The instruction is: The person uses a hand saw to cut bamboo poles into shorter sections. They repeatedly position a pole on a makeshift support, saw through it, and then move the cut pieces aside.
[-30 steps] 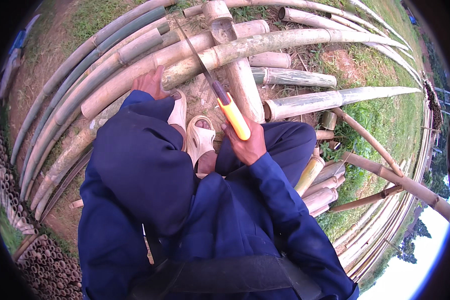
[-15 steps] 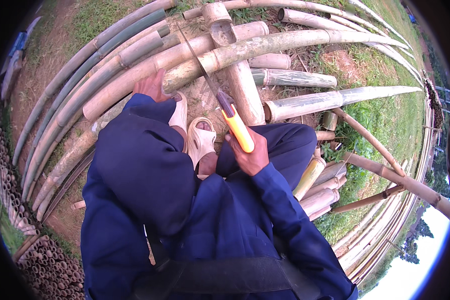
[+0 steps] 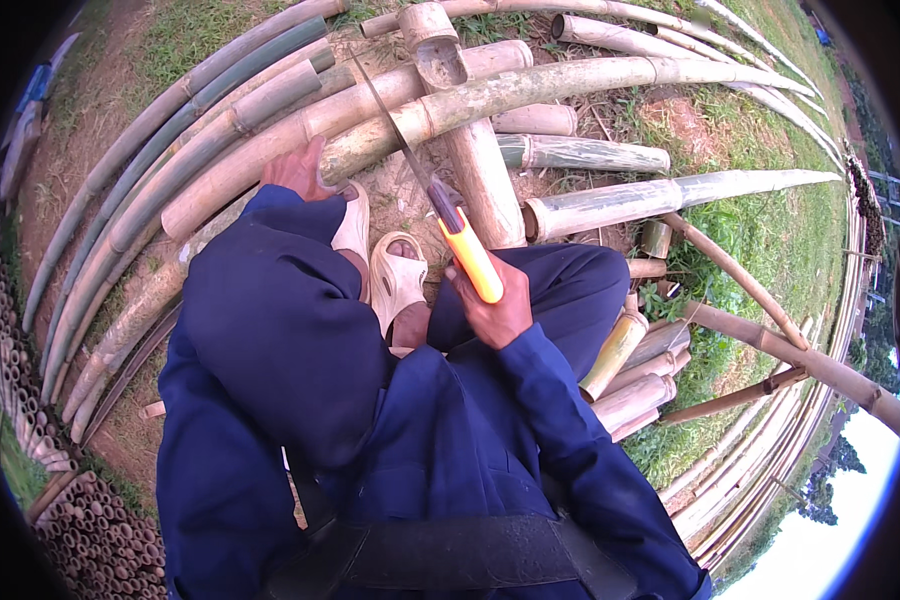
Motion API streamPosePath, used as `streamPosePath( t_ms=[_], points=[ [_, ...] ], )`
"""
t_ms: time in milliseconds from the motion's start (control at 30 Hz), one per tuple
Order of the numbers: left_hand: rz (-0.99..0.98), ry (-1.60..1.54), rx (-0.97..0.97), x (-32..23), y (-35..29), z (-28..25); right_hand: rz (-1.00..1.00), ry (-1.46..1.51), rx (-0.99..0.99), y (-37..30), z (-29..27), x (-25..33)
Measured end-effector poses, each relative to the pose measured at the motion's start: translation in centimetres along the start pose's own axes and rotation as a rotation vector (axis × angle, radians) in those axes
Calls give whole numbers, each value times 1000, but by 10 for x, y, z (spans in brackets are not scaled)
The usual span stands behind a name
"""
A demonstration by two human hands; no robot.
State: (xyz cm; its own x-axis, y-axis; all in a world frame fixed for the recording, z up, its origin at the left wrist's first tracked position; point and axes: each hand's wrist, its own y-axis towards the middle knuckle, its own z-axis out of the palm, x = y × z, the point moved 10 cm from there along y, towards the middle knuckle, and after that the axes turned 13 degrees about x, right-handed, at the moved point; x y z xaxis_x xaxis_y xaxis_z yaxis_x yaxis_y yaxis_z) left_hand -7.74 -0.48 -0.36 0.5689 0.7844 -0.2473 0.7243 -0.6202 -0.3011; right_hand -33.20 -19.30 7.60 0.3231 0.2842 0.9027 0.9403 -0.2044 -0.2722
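My right hand (image 3: 498,305) is closed around the orange-yellow handle of a hand saw (image 3: 468,255). The saw's thin dark blade slants away to the upper left and lies across a long pale bamboo pole (image 3: 530,92), a short way in from the pole's near left end. At that end, my left hand (image 3: 295,170) grips the pole, its fingers partly hidden. Under the pole is a thick bamboo support (image 3: 485,185) with a notched piece (image 3: 433,50) at its far end. Whether the blade has cut into the pole cannot be made out.
Several bamboo poles (image 3: 175,165) lie side by side at left. Short cut pieces (image 3: 630,385) are heaped beside my right knee. A propped bamboo frame (image 3: 770,360) stands at right. My sandalled feet (image 3: 398,275) are close below the saw. Stacked bamboo tubes (image 3: 95,540) fill the lower left.
The whole view has shifted slightly. Both hands keep their hold, and the saw stays at nearly the same place across the pole.
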Motion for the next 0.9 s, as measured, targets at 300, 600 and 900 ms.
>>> streamPosePath(
  t_ms=[300,600,900],
  points=[
    [-11,9,57,5,11,10,-11,-29,-35,4,5,-5],
    [-12,5,34,10,2,9,20,-39,-33,-88,-13,19],
    [13,35,27,17,20,3,-55,5,0,28,20,-19]
  ],
)
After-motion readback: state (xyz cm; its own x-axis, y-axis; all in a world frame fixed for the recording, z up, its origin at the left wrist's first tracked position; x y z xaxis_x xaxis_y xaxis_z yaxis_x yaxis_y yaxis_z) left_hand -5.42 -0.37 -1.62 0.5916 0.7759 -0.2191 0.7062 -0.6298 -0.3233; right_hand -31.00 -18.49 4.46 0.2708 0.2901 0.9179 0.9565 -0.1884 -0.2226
